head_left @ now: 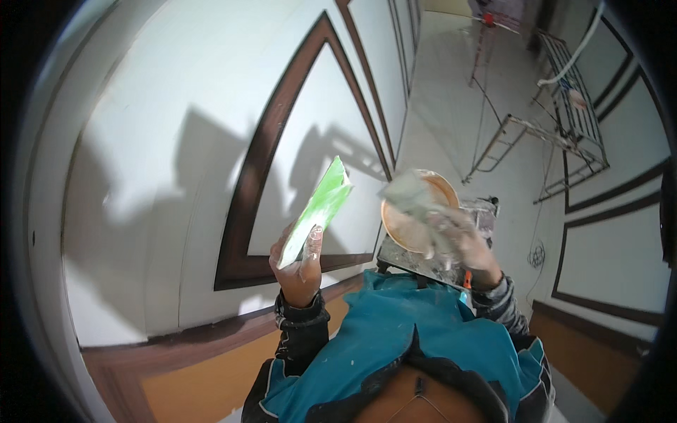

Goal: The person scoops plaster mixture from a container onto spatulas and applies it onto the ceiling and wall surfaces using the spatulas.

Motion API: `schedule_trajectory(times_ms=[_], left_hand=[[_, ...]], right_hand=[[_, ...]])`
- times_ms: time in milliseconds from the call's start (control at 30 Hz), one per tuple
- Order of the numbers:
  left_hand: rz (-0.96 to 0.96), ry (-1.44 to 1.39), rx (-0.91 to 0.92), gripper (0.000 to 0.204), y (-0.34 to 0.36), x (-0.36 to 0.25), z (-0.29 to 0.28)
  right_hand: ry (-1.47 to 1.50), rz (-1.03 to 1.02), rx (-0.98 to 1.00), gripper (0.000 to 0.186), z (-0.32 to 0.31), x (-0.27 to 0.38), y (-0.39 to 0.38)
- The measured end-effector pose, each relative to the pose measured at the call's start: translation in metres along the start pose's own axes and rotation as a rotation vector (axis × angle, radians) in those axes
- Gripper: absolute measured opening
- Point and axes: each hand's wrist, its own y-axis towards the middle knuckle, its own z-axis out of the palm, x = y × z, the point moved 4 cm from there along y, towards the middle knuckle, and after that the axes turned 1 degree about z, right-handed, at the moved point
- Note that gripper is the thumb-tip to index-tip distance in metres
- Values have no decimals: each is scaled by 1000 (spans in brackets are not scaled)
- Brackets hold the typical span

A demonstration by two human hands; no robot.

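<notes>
My nearer right hand (463, 244) grips a blurred blade (409, 194), bucket (398, 230) at ten o'clock; my left hand (299, 273) grips a one-o'clock-slanted green board (321, 209).

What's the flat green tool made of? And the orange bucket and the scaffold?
Flat green tool: probably smooth plastic, judging by its bright colour under white smears. Orange bucket: likely plastic too, with a thin, rounded rim. Scaffold: looks like dull metal, from its slender bars and slats.
</notes>
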Motion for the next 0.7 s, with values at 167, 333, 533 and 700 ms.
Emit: schedule_trajectory(times_ms=[167, 333, 533, 700], left_hand=[[35, 30, 265, 27, -4, 2, 14], [79, 131, 321, 32, -12, 21, 2], [-84, 449, 347, 32, -37, 22, -31], [19, 625, 408, 37, -69, 57, -66]], right_hand=[[-645, -375, 81, 36, 31, 8, 20], [-486, -357, 204, 38, 48, 7, 22], [-99, 303, 397, 44, 80, 24, 8], [540, 317, 402, 32, 104, -1, 10]])
